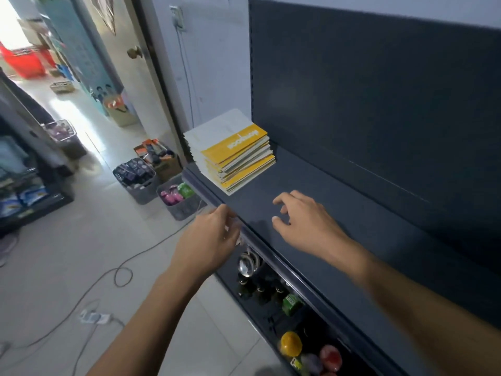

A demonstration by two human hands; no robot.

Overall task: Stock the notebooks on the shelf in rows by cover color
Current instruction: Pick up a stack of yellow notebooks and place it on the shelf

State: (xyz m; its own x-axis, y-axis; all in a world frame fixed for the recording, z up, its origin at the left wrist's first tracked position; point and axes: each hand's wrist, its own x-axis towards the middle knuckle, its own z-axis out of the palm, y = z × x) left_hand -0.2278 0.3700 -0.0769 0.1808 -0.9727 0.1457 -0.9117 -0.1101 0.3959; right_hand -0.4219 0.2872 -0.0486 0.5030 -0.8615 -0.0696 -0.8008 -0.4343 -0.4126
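Observation:
A stack of yellow and white notebooks point(235, 154) lies flat at the left end of the dark grey shelf point(339, 213). My right hand point(303, 221) hovers over the bare shelf board just right of the stack, fingers loosely spread and holding nothing. My left hand point(208, 237) is at the shelf's front edge, below and in front of the stack, its fingers relaxed and holding nothing. Both hands are apart from the notebooks.
A lower shelf point(273, 294) holds bottles, a green carton and coloured items. Grey baskets point(179, 199) and a cardboard box point(162, 158) of goods stand on the tiled floor to the left. Cables and a power strip point(95, 317) lie on the floor.

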